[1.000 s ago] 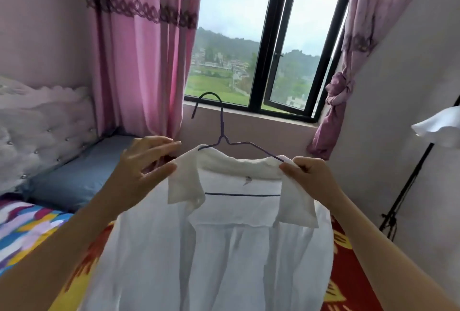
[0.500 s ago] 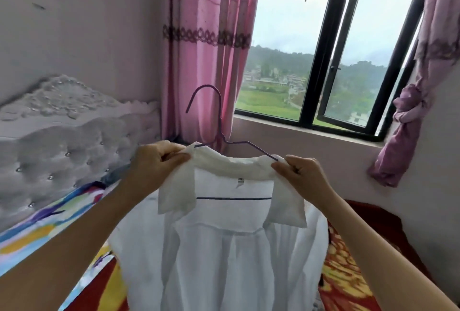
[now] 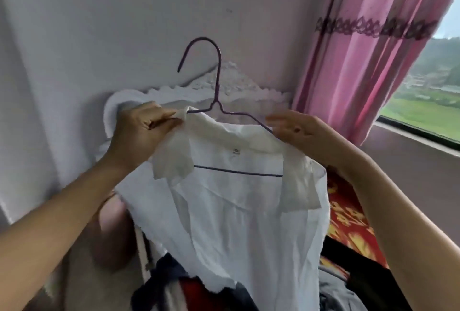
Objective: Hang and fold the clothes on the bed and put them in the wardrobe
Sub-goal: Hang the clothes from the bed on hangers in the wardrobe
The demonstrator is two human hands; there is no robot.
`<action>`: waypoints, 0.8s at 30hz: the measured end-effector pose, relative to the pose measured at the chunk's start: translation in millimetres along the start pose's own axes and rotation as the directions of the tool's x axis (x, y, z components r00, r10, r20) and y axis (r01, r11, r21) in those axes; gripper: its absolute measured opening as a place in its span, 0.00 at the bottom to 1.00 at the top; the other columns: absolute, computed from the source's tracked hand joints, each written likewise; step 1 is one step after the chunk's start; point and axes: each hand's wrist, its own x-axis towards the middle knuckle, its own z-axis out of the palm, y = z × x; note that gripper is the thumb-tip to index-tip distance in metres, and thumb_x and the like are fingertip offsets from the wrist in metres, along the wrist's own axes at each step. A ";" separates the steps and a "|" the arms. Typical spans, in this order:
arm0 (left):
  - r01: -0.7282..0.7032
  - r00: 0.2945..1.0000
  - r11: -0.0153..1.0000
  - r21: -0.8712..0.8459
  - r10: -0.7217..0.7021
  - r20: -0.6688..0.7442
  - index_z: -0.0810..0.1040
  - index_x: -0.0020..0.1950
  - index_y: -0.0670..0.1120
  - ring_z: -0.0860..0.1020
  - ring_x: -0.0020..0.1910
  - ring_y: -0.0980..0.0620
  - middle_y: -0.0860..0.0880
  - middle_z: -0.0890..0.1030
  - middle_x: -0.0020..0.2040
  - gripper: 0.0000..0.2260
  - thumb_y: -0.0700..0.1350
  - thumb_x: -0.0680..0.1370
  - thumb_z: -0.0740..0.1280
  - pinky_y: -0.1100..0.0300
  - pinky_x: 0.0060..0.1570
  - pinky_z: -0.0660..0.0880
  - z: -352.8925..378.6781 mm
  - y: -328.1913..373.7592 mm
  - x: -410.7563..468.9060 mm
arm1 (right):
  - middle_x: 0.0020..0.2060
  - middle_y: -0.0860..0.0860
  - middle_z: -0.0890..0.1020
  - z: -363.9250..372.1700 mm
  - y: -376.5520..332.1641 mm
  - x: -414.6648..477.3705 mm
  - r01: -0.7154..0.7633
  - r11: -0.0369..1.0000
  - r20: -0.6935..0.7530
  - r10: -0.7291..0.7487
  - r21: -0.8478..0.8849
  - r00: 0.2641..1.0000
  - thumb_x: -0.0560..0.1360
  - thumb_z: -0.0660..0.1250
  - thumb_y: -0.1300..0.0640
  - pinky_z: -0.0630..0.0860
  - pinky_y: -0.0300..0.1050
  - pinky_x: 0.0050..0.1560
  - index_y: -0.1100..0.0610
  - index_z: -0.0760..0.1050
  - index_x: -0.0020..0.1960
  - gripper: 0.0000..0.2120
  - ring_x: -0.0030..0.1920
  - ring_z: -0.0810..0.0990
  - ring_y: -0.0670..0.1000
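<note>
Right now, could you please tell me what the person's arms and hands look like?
The left hand and right hand are bare, as are both forearms down to the frame's edge: no sleeves, gloves, watch or bracelet show. The right hand is motion-blurred, so a ring there cannot be ruled out.

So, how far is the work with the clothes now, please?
Done: the white shirt sits on the purple wire hanger. In hand: the left hand pinches the collar and the right hand holds the other shoulder. Left: carry it to the wardrobe, which is not in view, and deal with the dark clothes heaped below.
</note>
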 end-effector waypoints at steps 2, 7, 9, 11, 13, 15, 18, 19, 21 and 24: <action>0.064 0.996 0.996 0.063 -0.060 -0.071 0.83 0.47 0.35 0.74 0.34 0.58 0.45 0.79 0.33 0.08 0.38 0.71 0.71 0.70 0.38 0.65 -31.3 -7.3 -7.4 | 0.43 0.48 0.81 18.5 -21.2 27.8 0.091 0.995 0.088 -0.087 -0.034 0.992 0.78 0.62 0.54 0.71 0.35 0.48 0.51 0.80 0.49 0.08 0.44 0.78 0.48; 0.276 0.938 0.955 0.103 -0.245 -0.246 0.83 0.46 0.42 0.72 0.34 0.70 0.68 0.77 0.33 0.04 0.39 0.72 0.72 0.77 0.37 0.65 -122.9 -30.3 -35.5 | 0.30 0.46 0.72 74.5 -87.6 83.0 0.257 0.963 0.072 -0.263 0.081 0.962 0.80 0.59 0.57 0.63 0.34 0.33 0.49 0.70 0.33 0.16 0.32 0.67 0.43; 0.355 0.903 0.933 0.067 -0.323 -0.282 0.81 0.46 0.48 0.75 0.36 0.71 0.69 0.78 0.36 0.05 0.44 0.72 0.72 0.78 0.38 0.68 -157.4 -38.0 -53.6 | 0.25 0.44 0.71 92.2 -111.8 99.2 0.297 0.943 0.015 -0.303 0.148 0.953 0.79 0.59 0.58 0.63 0.31 0.30 0.49 0.70 0.32 0.17 0.28 0.67 0.40; 0.402 0.888 0.907 0.123 -0.354 -0.292 0.81 0.50 0.48 0.76 0.39 0.70 0.63 0.80 0.39 0.08 0.46 0.72 0.71 0.77 0.41 0.70 -191.9 -45.7 -73.9 | 0.23 0.40 0.73 112.7 -136.7 113.2 0.330 0.926 0.024 -0.340 0.185 0.940 0.79 0.60 0.58 0.62 0.31 0.29 0.49 0.71 0.32 0.17 0.26 0.67 0.39; 0.441 0.876 0.874 0.202 -0.371 -0.308 0.81 0.53 0.44 0.75 0.40 0.70 0.56 0.79 0.42 0.11 0.44 0.72 0.71 0.78 0.42 0.69 -221.4 -56.8 -92.8 | 0.24 0.43 0.72 133.1 -160.6 125.0 0.342 0.913 0.046 -0.360 0.225 0.932 0.79 0.60 0.57 0.61 0.31 0.28 0.50 0.72 0.32 0.17 0.27 0.67 0.40; 0.481 0.858 0.835 0.266 -0.386 -0.340 0.81 0.54 0.42 0.75 0.41 0.66 0.54 0.79 0.42 0.12 0.41 0.72 0.72 0.76 0.43 0.69 -255.6 -69.2 -113.5 | 0.25 0.45 0.70 160.3 -190.7 137.6 0.353 0.898 0.075 -0.384 0.263 0.920 0.79 0.61 0.57 0.61 0.32 0.27 0.50 0.73 0.31 0.17 0.26 0.66 0.41; 0.527 0.843 0.780 0.338 -0.432 -0.320 0.79 0.58 0.42 0.77 0.48 0.49 0.47 0.79 0.48 0.15 0.40 0.72 0.72 0.58 0.52 0.72 -294.6 -88.5 -137.2 | 0.22 0.42 0.70 198.3 -230.5 152.7 0.349 0.893 0.112 -0.393 0.286 0.913 0.79 0.61 0.56 0.61 0.32 0.24 0.51 0.73 0.32 0.17 0.24 0.65 0.41; 0.537 0.839 0.757 0.371 -0.436 -0.326 0.79 0.60 0.41 0.77 0.50 0.46 0.46 0.79 0.49 0.16 0.40 0.72 0.72 0.55 0.53 0.71 -312.2 -97.2 -145.9 | 0.21 0.42 0.70 214.9 -248.4 157.7 0.350 0.891 0.125 -0.398 0.291 0.909 0.79 0.61 0.56 0.61 0.31 0.24 0.51 0.73 0.32 0.16 0.23 0.65 0.41; 0.551 0.833 0.717 0.426 -0.440 -0.337 0.76 0.63 0.42 0.75 0.54 0.44 0.45 0.80 0.53 0.20 0.40 0.72 0.72 0.54 0.57 0.69 -338.2 -115.3 -159.9 | 0.24 0.45 0.69 241.0 -275.4 164.6 0.357 0.890 0.134 -0.406 0.284 0.904 0.79 0.60 0.57 0.62 0.30 0.25 0.52 0.73 0.32 0.16 0.23 0.67 0.40; 0.598 0.801 0.648 0.471 -0.500 -0.330 0.70 0.70 0.46 0.71 0.60 0.45 0.47 0.77 0.60 0.25 0.45 0.73 0.71 0.46 0.63 0.66 -383.7 -145.3 -180.6 | 0.27 0.44 0.71 280.0 -315.6 177.1 0.398 0.889 0.114 -0.430 0.228 0.895 0.79 0.60 0.58 0.66 0.29 0.31 0.55 0.72 0.35 0.13 0.26 0.70 0.39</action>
